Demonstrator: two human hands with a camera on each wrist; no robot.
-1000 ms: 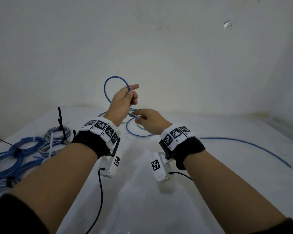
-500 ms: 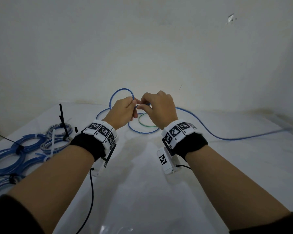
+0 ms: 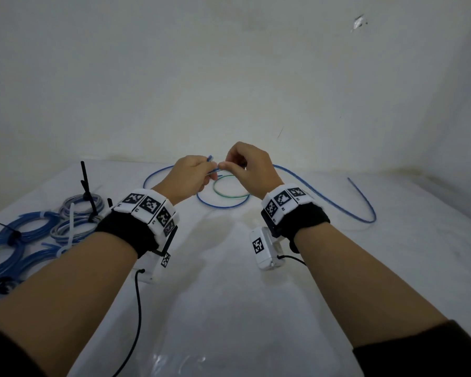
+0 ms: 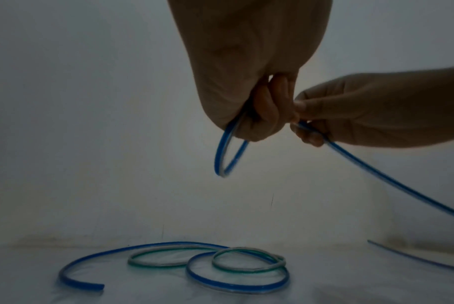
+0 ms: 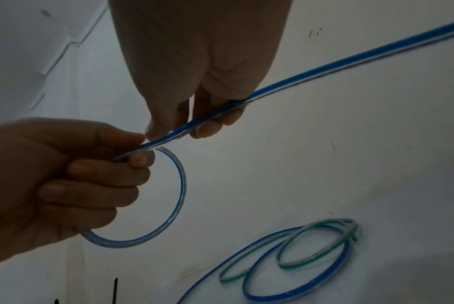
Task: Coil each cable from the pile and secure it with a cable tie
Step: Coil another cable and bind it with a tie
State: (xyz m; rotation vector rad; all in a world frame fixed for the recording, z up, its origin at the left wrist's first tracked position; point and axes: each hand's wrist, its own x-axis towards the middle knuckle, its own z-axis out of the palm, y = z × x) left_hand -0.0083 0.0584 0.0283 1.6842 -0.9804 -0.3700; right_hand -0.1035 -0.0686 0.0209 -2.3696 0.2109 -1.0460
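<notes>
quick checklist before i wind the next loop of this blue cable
1. First loop held: ok, left hand grips a small loop of the blue cable.
2. Feed controlled: ok, right hand pinches the cable beside the left.
3. Tail free to pull in: ok, it trails right across the table, clear of other cables.
4. Loose cables on the table below not snagged: ok.
5. Spare cable tie within reach: cannot tell.

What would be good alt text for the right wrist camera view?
Two hands coil a blue cable: the left hand grips a finished loop while the right hand pinches the strand feeding in. Loose blue and green cables lie on the white surface below.
</notes>
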